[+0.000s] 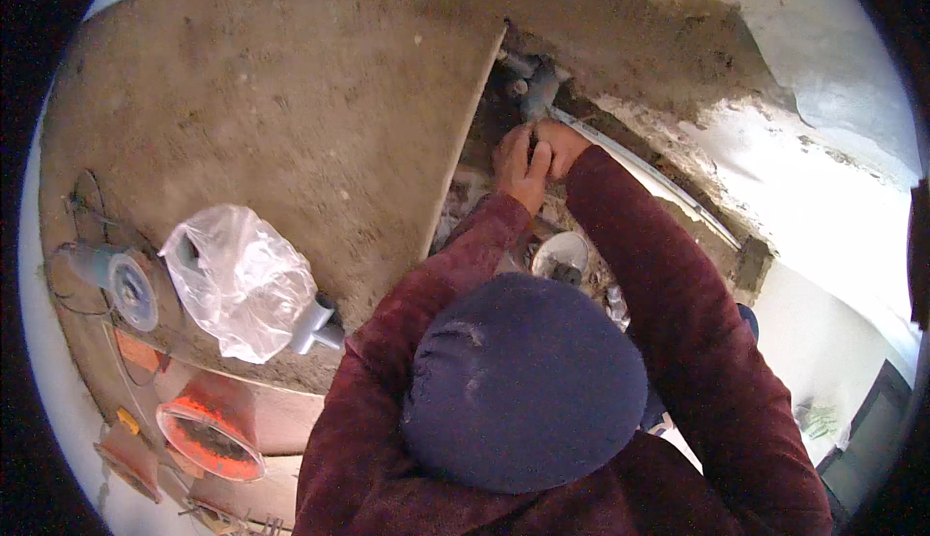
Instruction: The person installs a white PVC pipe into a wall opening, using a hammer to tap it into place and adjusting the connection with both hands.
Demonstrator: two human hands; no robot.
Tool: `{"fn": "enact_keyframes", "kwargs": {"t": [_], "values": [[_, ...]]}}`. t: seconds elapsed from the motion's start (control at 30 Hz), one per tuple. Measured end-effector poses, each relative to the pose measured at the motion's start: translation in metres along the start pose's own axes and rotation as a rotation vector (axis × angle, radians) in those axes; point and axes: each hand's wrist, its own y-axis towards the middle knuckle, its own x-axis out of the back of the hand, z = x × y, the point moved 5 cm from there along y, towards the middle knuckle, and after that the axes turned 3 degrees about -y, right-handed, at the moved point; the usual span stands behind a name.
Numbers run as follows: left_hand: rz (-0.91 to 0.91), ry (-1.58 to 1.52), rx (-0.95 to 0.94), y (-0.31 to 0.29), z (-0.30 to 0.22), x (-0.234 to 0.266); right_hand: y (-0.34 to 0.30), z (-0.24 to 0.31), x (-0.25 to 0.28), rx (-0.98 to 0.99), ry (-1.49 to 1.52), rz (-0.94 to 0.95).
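Both my hands meet low in a gap beside a cement-covered slab (291, 90), just below a grey plastic pipe fitting (542, 95). My left hand (521, 173) has its fingers curled in. Pressed up against it, my right hand (562, 146) is also closed, close to the fitting's lower end. What the fingers hold is hidden between the hands. A long pale strip (649, 175) runs from beside the fitting down to the right. Between my maroon sleeves, a rounded dark blue cloth shape (528, 381) covers the lower middle.
On the slab at left lie a clear plastic bag (237, 279), a grey pipe tee (315, 326) and an angle grinder (121, 284) with its cord. Below the slab stands an orange-red bucket (211, 429). A round pale container (562, 253) sits between my forearms.
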Motion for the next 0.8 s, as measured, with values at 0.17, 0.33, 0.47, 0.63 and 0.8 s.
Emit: {"fn": "enact_keyframes", "kwargs": {"t": [0.17, 0.33, 0.47, 0.63, 0.8], "values": [[-0.034, 0.041, 0.214, 0.003, -0.021, 0.014, 0.012, 0.008, -0.001, -0.157, -0.181, -0.115], [-0.053, -0.003, 0.357, 0.037, -0.034, 0.024, 0.037, 0.003, 0.019, -0.275, 0.015, -0.012], [0.029, 0.02, 0.453, 0.048, -0.014, 0.027, 0.052, 0.019, 0.022, -0.401, -0.095, -0.059], [0.046, 0.023, 0.228, 0.059, -0.019, 0.019, 0.049, 0.014, 0.038, -0.389, -0.084, -0.134], [0.205, 0.358, 0.115, 0.042, 0.005, 0.012, 0.039, -0.007, 0.011, -0.318, -0.06, 0.008]]}}
